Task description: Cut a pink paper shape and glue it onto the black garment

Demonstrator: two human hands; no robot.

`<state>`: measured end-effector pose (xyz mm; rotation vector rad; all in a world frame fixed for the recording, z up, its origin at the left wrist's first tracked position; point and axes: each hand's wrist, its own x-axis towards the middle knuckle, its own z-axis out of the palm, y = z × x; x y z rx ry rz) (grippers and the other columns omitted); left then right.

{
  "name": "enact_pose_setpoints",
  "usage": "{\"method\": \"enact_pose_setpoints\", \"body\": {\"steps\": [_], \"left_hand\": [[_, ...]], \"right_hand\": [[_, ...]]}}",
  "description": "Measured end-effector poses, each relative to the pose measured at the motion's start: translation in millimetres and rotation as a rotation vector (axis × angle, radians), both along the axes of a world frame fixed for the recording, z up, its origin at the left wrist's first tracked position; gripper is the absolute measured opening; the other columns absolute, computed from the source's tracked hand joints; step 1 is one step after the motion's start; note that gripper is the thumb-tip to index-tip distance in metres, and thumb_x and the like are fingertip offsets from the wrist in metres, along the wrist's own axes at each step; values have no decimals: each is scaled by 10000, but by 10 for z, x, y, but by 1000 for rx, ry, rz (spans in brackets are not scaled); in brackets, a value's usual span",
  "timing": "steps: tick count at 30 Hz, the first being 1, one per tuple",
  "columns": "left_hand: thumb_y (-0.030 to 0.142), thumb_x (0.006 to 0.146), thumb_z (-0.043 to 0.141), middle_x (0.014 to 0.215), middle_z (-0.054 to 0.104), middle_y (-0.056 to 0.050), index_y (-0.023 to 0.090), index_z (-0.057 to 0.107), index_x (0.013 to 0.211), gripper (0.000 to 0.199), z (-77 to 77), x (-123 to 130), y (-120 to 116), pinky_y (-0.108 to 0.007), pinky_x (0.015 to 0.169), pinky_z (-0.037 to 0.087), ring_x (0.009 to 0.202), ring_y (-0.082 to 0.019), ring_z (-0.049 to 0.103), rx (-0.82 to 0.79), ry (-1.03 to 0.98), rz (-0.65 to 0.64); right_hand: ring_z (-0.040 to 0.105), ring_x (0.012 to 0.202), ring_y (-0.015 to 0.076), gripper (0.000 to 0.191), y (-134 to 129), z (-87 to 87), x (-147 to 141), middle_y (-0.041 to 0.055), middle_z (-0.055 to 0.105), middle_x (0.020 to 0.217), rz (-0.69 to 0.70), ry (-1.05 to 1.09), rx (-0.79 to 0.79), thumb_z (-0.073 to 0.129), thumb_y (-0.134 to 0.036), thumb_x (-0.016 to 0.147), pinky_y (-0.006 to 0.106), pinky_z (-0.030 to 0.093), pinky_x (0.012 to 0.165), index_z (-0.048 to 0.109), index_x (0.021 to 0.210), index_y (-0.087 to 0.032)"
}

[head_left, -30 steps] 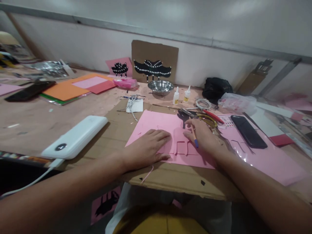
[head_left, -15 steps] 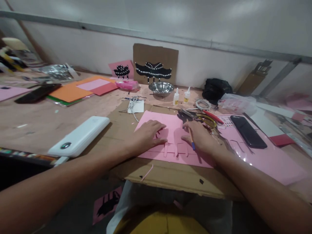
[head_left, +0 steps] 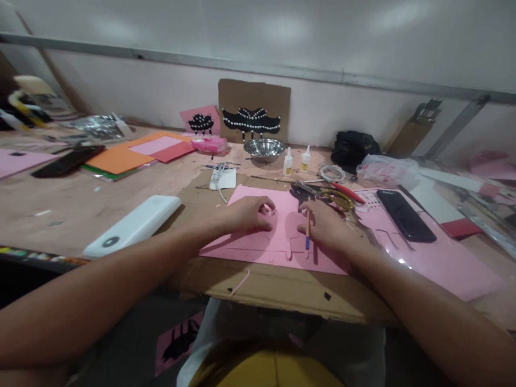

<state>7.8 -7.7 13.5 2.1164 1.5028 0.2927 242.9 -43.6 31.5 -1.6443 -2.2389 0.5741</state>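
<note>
The pink sheet [head_left: 288, 223] is laid on the cardboard [head_left: 278, 290]. Over its left part the left hand [head_left: 246, 215] is curled — whether anything is gripped cannot be made out. A pen [head_left: 308, 231] is held by the right hand [head_left: 325, 224], near yellow-handled scissors [head_left: 343, 201].

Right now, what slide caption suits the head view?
Left hand at cut pink paper, right hand holding a blue-ended pen, cardboard underneath.
</note>
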Motion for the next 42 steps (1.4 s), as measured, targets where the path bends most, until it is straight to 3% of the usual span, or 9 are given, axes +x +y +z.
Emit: {"method": "enact_pose_setpoints", "body": {"steps": [6,8,11,17,20,26,32,37,42], "left_hand": [[331,723,673,848,718,-22,199,715,918,239,141,-56,74,-259,599,411,703,-164,620,-83,-191,-19],[347,764,662,762,682,-15,188,698,794,166,190,-74,97,-252,577,379,656,-143,579,-95,-275,-12],[376,796,692,650,600,0,171,657,716,222,260,-54,109,-236,509,333,560,-107,500,-171,-411,39],[311,788,733,651,633,-43,159,613,754,197,231,82,107,-286,493,505,541,-163,601,-473,-858,236],[337,817,701,621,633,-49,166,587,759,214,151,123,70,-328,439,529,498,-195,612,-551,-952,241],[374,803,730,541,589,-25,172,549,641,315,33,120,-35,-251,382,473,431,-155,588,-422,-957,128],[419,775,737,523,540,0,189,514,640,347,43,133,-81,-291,347,493,448,-207,633,-551,-925,129],[333,706,799,631,590,9,179,557,803,302,58,136,-96,-339,463,576,509,-185,646,-531,-885,252],[343,741,744,638,640,-15,167,602,1046,379,20,62,-47,-229,431,439,511,-166,640,-322,-540,232]], "right_hand": [[608,1074,237,333,81,-52,23,99,659,1157,-77,176,143,764,-214,765,378,469,935,659,1080,-189],[635,995,228,333,102,-67,47,94,673,1119,-106,319,115,747,-277,790,365,509,853,648,1096,-191],[653,824,192,271,107,-66,84,66,700,987,-97,480,-3,687,-314,829,321,529,725,645,1064,-184],[649,852,202,276,42,5,112,70,700,975,-55,569,23,644,-363,834,313,532,723,667,1025,-165],[639,872,211,290,34,32,116,78,703,964,-59,515,37,647,-375,826,309,517,725,675,1017,-159],[648,917,229,324,54,59,111,102,717,1025,-68,482,11,645,-362,814,308,517,726,681,1051,-144],[653,835,205,312,48,52,88,89,719,976,-89,515,-26,661,-348,796,292,531,675,675,1037,-150],[632,738,174,269,74,9,80,56,717,898,-157,484,-47,657,-307,800,266,512,600,698,1026,-166],[659,766,183,237,69,-6,88,63,737,953,-82,302,-5,642,-264,841,308,538,704,712,1054,-186]]}}
